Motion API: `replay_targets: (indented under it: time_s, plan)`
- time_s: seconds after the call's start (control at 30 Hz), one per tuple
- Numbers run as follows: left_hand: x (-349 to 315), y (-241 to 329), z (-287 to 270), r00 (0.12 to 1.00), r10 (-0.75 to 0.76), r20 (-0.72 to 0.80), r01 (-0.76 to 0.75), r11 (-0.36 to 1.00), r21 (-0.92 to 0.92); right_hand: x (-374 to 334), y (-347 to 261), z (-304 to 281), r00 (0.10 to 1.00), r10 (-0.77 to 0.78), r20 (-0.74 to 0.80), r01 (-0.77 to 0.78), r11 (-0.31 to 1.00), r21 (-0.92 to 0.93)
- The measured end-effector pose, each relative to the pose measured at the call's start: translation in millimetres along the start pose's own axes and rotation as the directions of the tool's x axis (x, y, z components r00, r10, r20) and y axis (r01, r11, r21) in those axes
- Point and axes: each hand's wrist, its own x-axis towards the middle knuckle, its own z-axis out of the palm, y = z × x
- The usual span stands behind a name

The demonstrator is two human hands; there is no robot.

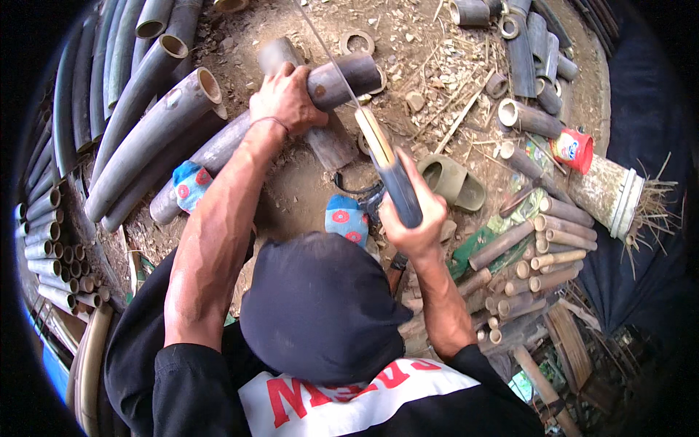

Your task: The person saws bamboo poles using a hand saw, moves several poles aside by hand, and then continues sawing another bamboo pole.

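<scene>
A dark bamboo pole (226, 145) slants from the lower left to the upper centre, lying across a shorter bamboo piece (329, 142). My left hand (284, 102) is clamped over the pole near that crossing, fingers curled round its far side. Close to the pole's right end, the thin blade of a handsaw (322, 40) passes over it; how deep it sits in the bamboo cannot be made out. My right hand (416, 218) grips the saw's handle (393, 175), which is dark with a pale wooden front part.
Long bamboo poles (156, 142) are piled at the left, above stacked short pieces (51, 251). Cut bamboo sections (557, 247) lie at the right, beside a red packet (573, 151) and a whitish bucket (604, 189). Olive sandals (451, 182) and patterned blue socks (346, 218) are nearby.
</scene>
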Motion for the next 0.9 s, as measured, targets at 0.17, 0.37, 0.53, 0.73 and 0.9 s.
replay_targets:
  time_s: [0.17, 0.37, 0.53, 0.73, 0.9]
  plan:
    - [2, -15, 2, 1.0, -0.007, 0.004, 0.007, 0.998, 0.066, -151, -20, -88, 0.985, 0.078, 0.151, -0.042, 0.972, -0.232]
    - [-3, -4, 4, 1.0, 0.021, -0.019, -0.02, 0.999, 0.034, -6, 21, 14, 1.0, -0.027, -0.01, 0.027, 0.998, 0.052]
    - [23, 24, -73, 0.993, 0.015, 0.12, -0.024, 0.997, 0.077, -4, 34, 11, 0.998, -0.058, 0.001, 0.057, 0.992, 0.112]
    - [94, 111, -38, 0.69, 0.279, 0.668, -0.447, 0.89, 0.091, -4, 36, 10, 0.995, -0.068, 0.066, 0.054, 0.98, 0.191]
    - [109, 101, -4, 0.643, 0.384, 0.663, -0.661, 0.715, 0.227, -5, 41, 14, 0.995, -0.09, 0.052, 0.079, 0.979, 0.188]
